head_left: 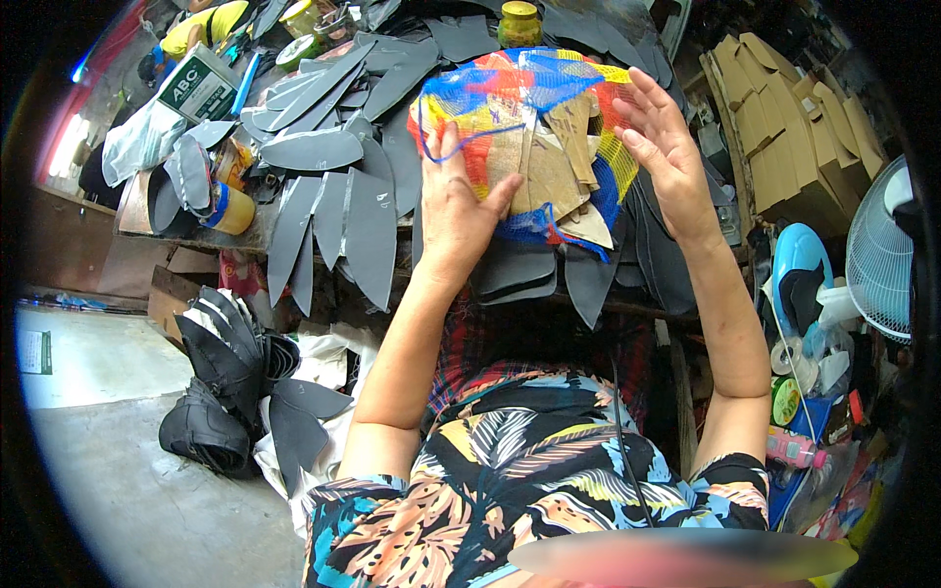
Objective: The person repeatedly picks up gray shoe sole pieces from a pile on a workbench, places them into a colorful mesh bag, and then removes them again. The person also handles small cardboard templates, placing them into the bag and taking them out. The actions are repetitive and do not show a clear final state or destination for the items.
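Observation:
A mesh bag (564,73) in blue, red and yellow lies on the worktable, with cut brown cardboard pieces (544,167) in and over it. Across the bag's left side my left hand (456,201) is laid, fingers stretched out and thumb over the cardboard's edge. A blue cord from the bag loops by its fingertips. My right hand (667,157) is raised at the bag's right edge, its fingers apart and curved; whether the fingertips touch the mesh, I cannot tell. Beneath and around the bag are dark grey sole-shaped sheets (368,235), some hanging over the near edge.
Left on the table are a green-and-white box (199,83) and a jar with a blue band (230,209). A yellow-lidded jar (520,24) stands behind the bag. Black stacked shoe parts (218,372) are on the floor. A fan (880,250) and cardboard stacks (799,127) are at right.

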A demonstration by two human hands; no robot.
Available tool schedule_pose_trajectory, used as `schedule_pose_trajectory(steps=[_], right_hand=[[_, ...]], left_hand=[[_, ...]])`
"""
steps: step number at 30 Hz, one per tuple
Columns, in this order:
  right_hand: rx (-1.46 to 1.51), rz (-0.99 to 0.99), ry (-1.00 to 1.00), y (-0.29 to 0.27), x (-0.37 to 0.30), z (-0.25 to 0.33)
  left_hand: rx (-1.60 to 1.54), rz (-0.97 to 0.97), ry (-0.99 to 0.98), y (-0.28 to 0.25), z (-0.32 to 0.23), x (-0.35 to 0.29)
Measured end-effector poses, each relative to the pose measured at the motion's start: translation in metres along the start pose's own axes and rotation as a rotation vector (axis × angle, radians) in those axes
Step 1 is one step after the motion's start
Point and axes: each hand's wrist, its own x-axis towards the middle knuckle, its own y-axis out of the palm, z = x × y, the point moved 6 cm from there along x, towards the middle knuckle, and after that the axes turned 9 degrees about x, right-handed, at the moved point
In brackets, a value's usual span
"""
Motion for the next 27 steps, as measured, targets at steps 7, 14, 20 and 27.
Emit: schedule_pose_trajectory(steps=[7,14,20,27], right_hand=[[-0.066,0.071,-0.065,0.015,-0.001,0.01],[-0.075,0.124,-0.126,0.023,0.002,0.013],[-0.558,0.285,-0.13,0.028,0.001,-0.009],[-0.6,0.142,-0.136,0.031,0.014,-0.041]], left_hand=[[0.059,-0.459,0.273,-0.066,-0.028,-0.002],[0.407,-0.327,0.362,-0.034,-0.037,0.017],[0.255,-0.039,0.058,0.017,0.01,0.043],[0.281,0.025,-0.014,0.014,0.012,0.034]])
